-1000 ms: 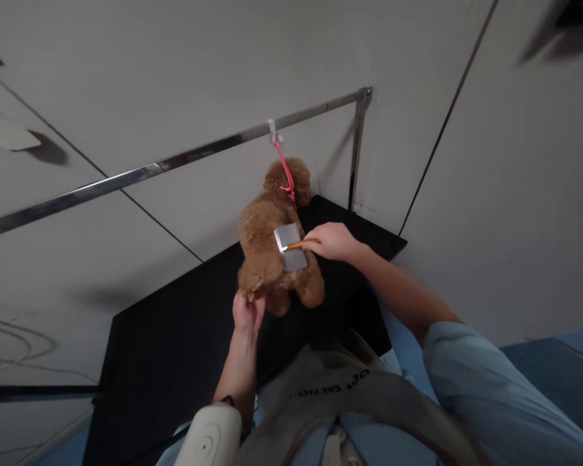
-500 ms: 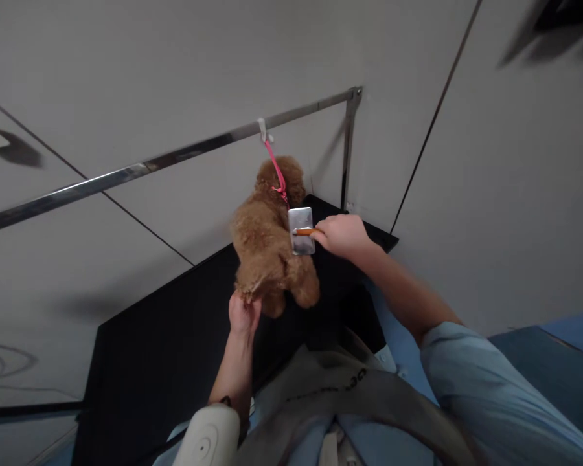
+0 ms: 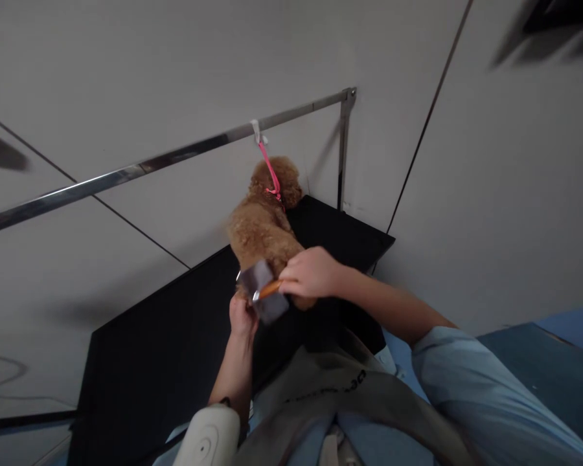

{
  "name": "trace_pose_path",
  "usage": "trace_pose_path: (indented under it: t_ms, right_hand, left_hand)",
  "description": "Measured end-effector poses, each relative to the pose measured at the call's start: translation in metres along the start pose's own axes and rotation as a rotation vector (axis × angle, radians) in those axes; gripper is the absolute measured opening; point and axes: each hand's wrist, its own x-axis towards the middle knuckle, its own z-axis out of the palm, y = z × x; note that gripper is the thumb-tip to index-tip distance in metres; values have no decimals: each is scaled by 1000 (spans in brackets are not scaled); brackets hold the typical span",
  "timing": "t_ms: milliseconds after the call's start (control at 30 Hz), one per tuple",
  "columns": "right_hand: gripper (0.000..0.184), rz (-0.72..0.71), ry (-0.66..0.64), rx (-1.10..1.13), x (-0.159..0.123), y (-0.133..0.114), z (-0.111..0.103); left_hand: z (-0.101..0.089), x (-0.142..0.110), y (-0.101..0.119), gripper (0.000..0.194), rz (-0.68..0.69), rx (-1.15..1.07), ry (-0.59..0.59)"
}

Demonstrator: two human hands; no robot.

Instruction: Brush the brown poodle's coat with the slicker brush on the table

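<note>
dog [image 3: 258, 228]: brown | lead [image 3: 270, 167]: pink | brush handle [image 3: 271, 288]: orange | table [image 3: 160, 343]: black

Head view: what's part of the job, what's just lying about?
Job:
brush, in the right grip
brown dog, left grip at its rear
pink lead, hung from the metal bar
black table

Apparently just about:
cable, at left
dark object, top right

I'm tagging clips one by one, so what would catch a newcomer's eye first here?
The curly brown dog on the black table stands out first, with a bright pink strap running from its neck up toward the metal bar. Near its rear, the right hand holds an orange-handled brush, close to the left hand.
</note>
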Motion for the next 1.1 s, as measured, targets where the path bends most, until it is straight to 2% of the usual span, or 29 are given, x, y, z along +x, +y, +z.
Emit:
trace_pose_path:
  t_ms: [33, 67, 100, 200, 267, 300, 367, 433, 467, 500, 600, 633, 667, 800, 833, 867, 967, 1000, 1033, 1100]
  right_hand:
    - [42, -81, -27, 40, 3, -3, 3]
    - [39, -105, -47, 62, 5, -1, 5]
    - [37, -69, -57, 63, 7, 5, 5]
    - [41, 208, -33, -27, 6, 31, -2]
    - [47, 328, 5, -83, 1, 36, -9]
    - [48, 300, 10, -75, -1, 33, -10]
    - [44, 104, -28, 1, -4, 23, -9]
    - [37, -57, -94, 69, -2, 20, -5]
    - [34, -59, -117, 68, -1, 24, -4]
    - [34, 2, -121, 41, -1, 30, -3]
    - [43, 298, -51, -96, -4, 49, -9]
    - [46, 339, -23, -121, -7, 50, -12]
    - [48, 313, -12, -122, -8, 47, -14]
    - [37, -93, -156, -25, -6, 27, -13]
    - [34, -109, -185, -24, -4, 28, -11]
    - [33, -57, -192, -44, -2, 32, -11]
    - [44, 263, -90, -150, -5, 48, -13]
    - [48, 324, -49, -169, -7, 49, -13]
    - [50, 315, -27, -164, -10, 46, -13]
    - [48, 109, -53, -97, -11, 35, -9]
  left_hand:
    - [-1, 0, -2, 29, 14, 3, -7]
    - [-1, -1, -2, 34, 31, -5, -21]
    - [-3, -1, -3, 40, 53, -12, -43]
    - [-9, -2, 0, 45, 134, 82, -131]
    - [-14, -2, 5, 40, 218, 291, -214]
    - [-17, -1, 7, 37, 277, 415, -264]
    - [-21, 0, 10, 31, 390, 620, -365]
    - [-23, 2, 12, 25, 481, 724, -434]
    - [-23, 2, 12, 23, 512, 743, -452]
    - [-24, 3, 13, 21, 526, 750, -467]
    - [-25, 4, 13, 20, 463, 706, -477]
    - [-25, 4, 13, 19, 420, 688, -474]
    - [-24, 4, 13, 19, 386, 677, -477]
    - [-21, 3, 12, 21, 340, 667, -523]
    - [-21, 2, 12, 21, 332, 655, -503]
    - [-20, 1, 12, 20, 319, 641, -467]
    - [-21, -1, 10, 21, 305, 623, -376]
    - [-21, -1, 9, 23, 312, 630, -369]
    - [-22, -1, 9, 24, 328, 640, -368]
    - [-23, -1, 8, 24, 355, 672, -397]
